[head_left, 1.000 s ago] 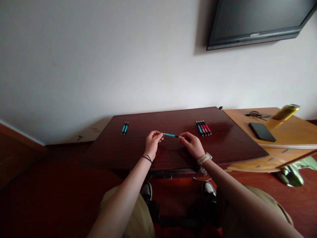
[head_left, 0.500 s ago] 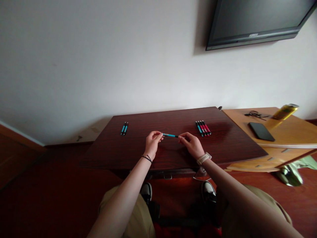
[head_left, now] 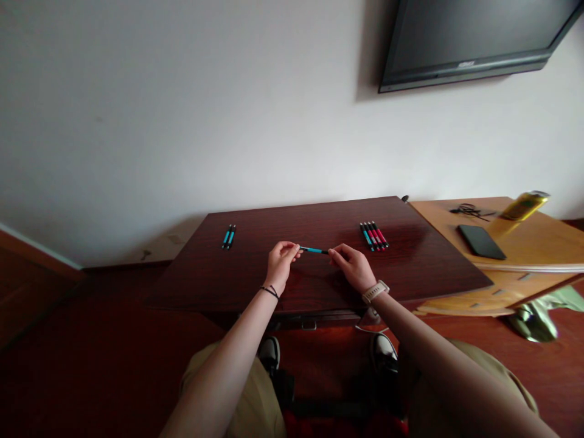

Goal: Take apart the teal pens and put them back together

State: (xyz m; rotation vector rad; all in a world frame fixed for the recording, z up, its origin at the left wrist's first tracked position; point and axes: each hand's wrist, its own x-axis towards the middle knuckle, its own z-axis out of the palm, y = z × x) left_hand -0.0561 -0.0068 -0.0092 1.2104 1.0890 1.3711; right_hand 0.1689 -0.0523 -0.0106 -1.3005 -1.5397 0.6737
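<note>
I've got left hand (head_left: 281, 263) and right hand (head_left: 356, 269) fingers pinching a blue pen (head_left: 314, 250) over the table (head_left: 292, 220), two pens (head_left: 232, 236) toward its left, pen row (head_left: 376, 236) right, midway imo, remainder unclear

Held pen (head_left: 314, 250): from here I see smooth plastic, a bit shiny.
Dark table (head_left: 337, 219): looks like wood to me, smooth, with a soft shine.
Light cabinet (head_left: 533, 246): wood too, I think, smooth and shiny.
Yellow can (head_left: 524, 206): shiny metal.
Wall (head_left: 182, 109): dull and mostly smooth.
TV (head_left: 483, 33): smooth plastic, I'd say, a little glossy.
Trousers (head_left: 250, 392): dull cloth with soft folds.
</note>
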